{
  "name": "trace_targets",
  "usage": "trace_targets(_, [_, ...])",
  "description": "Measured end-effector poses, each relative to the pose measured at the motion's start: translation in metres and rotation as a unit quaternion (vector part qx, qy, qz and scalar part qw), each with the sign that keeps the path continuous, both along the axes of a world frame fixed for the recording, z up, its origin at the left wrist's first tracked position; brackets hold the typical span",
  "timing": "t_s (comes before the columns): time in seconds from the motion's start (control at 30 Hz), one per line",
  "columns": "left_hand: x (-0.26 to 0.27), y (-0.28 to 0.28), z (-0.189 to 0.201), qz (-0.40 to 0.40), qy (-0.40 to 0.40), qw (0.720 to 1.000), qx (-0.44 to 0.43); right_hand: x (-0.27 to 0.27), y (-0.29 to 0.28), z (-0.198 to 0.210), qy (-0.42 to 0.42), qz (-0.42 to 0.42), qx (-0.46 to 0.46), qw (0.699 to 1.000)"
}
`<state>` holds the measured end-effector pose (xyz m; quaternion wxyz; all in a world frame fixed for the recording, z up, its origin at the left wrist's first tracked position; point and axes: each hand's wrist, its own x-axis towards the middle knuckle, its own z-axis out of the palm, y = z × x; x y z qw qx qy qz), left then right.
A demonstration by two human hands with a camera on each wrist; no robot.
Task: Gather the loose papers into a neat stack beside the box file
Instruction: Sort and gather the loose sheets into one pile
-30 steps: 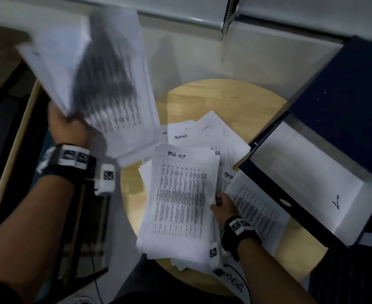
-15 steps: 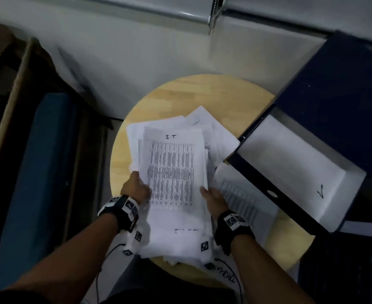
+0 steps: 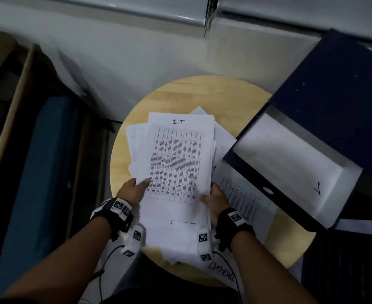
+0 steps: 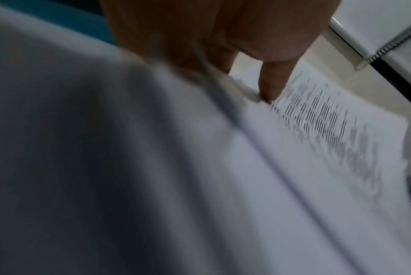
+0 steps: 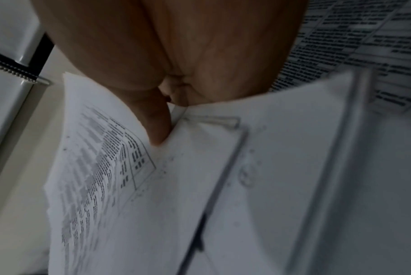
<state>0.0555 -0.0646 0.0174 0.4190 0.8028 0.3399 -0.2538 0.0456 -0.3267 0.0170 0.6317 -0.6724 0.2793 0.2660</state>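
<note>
Left hand (image 3: pixel 134 191) and right hand (image 3: pixel 213 197) each pinch opposite edges of the papers (image 3: pixel 176 163); box file (image 3: pixel 301 159) sits right of the grip.

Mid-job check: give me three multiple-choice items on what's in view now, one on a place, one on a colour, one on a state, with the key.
1. Where does the box file stand relative to the papers?
A. To their right
B. To their left
C. Under them

2. What colour is the box file's outside?
A. Red
B. Dark blue
C. Yellow

3. What state is the box file in?
A. Shut
B. Open, lid raised
C. Lying upside down

Key: 1 A, it sits at the round table's right side, past the right hand; 2 B, its lid and walls are navy; 3 B, its white inside shows. The left hand and the right hand both grip the papers.
</note>
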Motion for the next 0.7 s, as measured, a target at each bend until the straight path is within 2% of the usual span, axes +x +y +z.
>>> trace_targets(0.07, [-0.002, 0.002, -0.006, 0.031, 0.002, 0.996, -0.080, 0.000, 0.000, 0.004, 0.005, 0.027, -0.030, 0.999])
trace_targets(0.1, [-0.004, 0.002, -0.008, 0.023, -0.006, 0.996, -0.086, 0.000, -0.001, 0.006, 0.005, 0.062, -0.061, 0.996])
trace_targets(0.17, [-0.005, 0.001, -0.010, -0.015, -0.007, 0.999, -0.038, -0.004, -0.005, 0.009, -0.005, 0.139, -0.148, 0.979])
trace_targets(0.2, [-0.007, 0.000, -0.009, -0.027, -0.003, 1.000, -0.011, -0.009, -0.011, 0.010, -0.008, 0.147, -0.181, 0.972])
trace_targets(0.3, [-0.009, 0.000, -0.012, -0.032, 0.004, 0.999, 0.016, -0.030, -0.043, 0.012, -0.020, 0.082, -0.242, 0.967])
trace_targets(0.37, [-0.010, 0.001, -0.014, -0.044, 0.008, 0.999, 0.022, -0.045, -0.072, 0.009, 0.010, 0.024, -0.348, 0.937])
trace_targets(0.43, [-0.009, 0.000, -0.012, -0.058, 0.008, 0.998, 0.029, -0.058, -0.099, 0.007, 0.113, -0.044, -0.430, 0.895])
trace_targets(0.5, [-0.008, 0.001, -0.012, -0.065, 0.004, 0.997, 0.030, -0.070, -0.114, 0.005, 0.228, -0.082, -0.428, 0.871])
trace_targets(0.53, [-0.007, 0.001, -0.011, -0.069, 0.007, 0.997, 0.031, -0.073, -0.117, 0.003, 0.252, -0.081, -0.414, 0.871])
trace_targets(0.7, [-0.007, 0.001, -0.012, -0.086, 0.011, 0.995, 0.043, -0.069, -0.106, -0.001, 0.212, -0.110, -0.343, 0.909])
